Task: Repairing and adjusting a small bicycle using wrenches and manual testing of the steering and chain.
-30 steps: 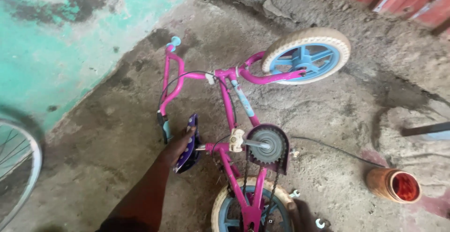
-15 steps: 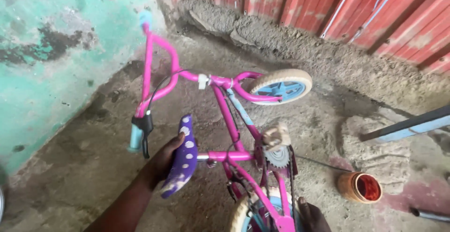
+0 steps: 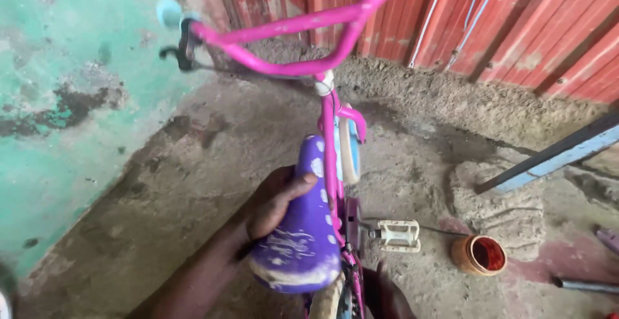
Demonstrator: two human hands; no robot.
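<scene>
- The red corrugated metal wall (image 3: 503, 29) fills the far right; its top is cut off by the frame edge, and its foot meets a rough earth bank.
- The green painted wall (image 3: 58, 99) stands on the left, with dark patches where the paint has worn away; only its lower part shows.
- The pink child's bicycle (image 3: 330, 125) stands upright in the middle of the dirt floor, seen from behind and above — the rear wheel is almost wholly cut off at the near edge, and the front wheel (image 3: 350, 151) shows only as a thin slice past the frame.
- The pink handlebar (image 3: 290, 29) crosses the top; its right end runs out of the picture, while the left end carries a pale blue grip and a black brake lever.
- The purple saddle (image 3: 302, 235) with white dots sits near the bottom centre.
- The left hand (image 3: 274, 199) is wrapped over the saddle's left side, thumb on top; the fingers underneath are hidden.
- The right hand (image 3: 387, 296) is a dark sliver at the near edge — I cannot tell how it is shaped or what it touches.
- A white pedal (image 3: 398, 235) sticks out to the right.
- A small orange tin (image 3: 478, 254) lies on the ground further right.
</scene>
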